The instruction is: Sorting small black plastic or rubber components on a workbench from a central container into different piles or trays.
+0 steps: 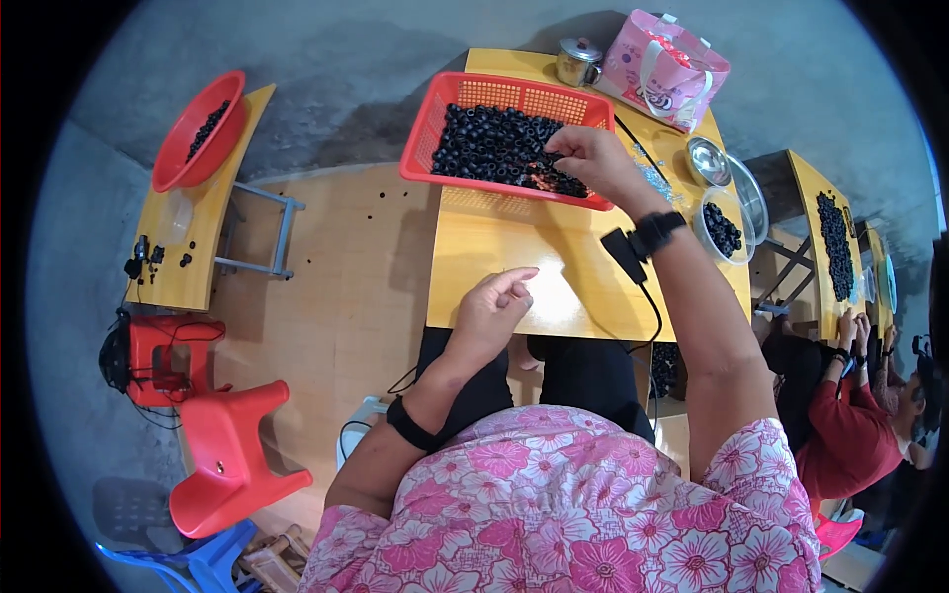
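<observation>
A red plastic basket (420, 128) on the yellow table (583, 287) holds a heap of small black ring-shaped pieces (494, 138). My right hand (598, 163) is over the basket's right part, its fingers bent down and drawn together at the pieces. Whether a piece is between those fingertips is hidden. Near the table's front edge, my left hand (494, 311) hovers with its fingers curled in and thumb and index finger close together. Anything it holds is too small to make out. Black bands circle both wrists, and a cable hangs from the right one.
Right of the basket stand a clear tub (722, 229) of black pieces and a metal bowl (709, 161). A lidded cup (578, 61) and a pink bag (664, 74) stand at the back. At left, a side table bears a red basin (198, 128). People work at far right.
</observation>
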A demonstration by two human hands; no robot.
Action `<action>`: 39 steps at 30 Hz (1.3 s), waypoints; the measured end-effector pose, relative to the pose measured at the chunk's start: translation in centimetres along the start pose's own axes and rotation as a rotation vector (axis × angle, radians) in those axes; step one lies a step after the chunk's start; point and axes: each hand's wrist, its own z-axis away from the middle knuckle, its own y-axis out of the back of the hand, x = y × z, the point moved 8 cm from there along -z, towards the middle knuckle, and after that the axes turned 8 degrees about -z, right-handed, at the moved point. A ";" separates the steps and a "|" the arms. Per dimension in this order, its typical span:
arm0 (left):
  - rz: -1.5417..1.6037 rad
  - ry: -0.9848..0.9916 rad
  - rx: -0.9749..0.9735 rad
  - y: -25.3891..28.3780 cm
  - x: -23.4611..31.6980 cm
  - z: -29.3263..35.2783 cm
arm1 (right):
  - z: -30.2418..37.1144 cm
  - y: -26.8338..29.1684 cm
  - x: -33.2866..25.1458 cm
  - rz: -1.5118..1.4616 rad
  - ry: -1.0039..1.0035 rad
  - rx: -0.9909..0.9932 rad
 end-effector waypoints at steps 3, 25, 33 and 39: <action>0.118 -0.125 0.017 0.9 3.0 0.4 | 4.5 0.6 -1.8 -0.625 -0.056 0.038; 0.069 -0.369 0.025 -2.3 9.9 3.3 | 18.6 -6.0 -5.4 -1.617 -0.185 -0.030; 0.004 -0.353 -0.023 -2.5 8.5 3.7 | 19.5 -7.0 -5.0 -1.500 -0.226 0.008; 0.142 -0.326 -0.052 -2.7 7.6 3.5 | 19.4 -7.7 -4.7 -1.408 -0.216 0.139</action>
